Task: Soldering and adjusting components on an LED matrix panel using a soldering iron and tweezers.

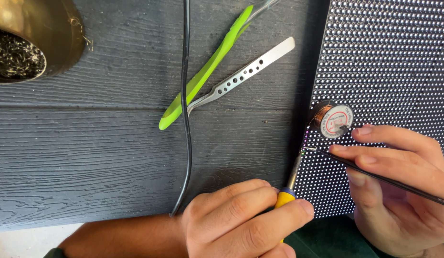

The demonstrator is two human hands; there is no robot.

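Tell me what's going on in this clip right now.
A person is working at the left edge of a black dotted panel lying on a dark wooden table. The left hand holds a yellow-handled soldering iron, its tip at the panel's edge. The right hand holds thin black tweezers whose tip meets the iron's tip. A small spool of copper wire sits on the panel just above. Green and steel tweezers, a black cable and a brass holder of cleaning wool lie nearby.

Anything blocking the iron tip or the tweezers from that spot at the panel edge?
Nothing visible. The soldering iron tip and tweezers meet at the panel edge; the wire spool sits just above, apart.
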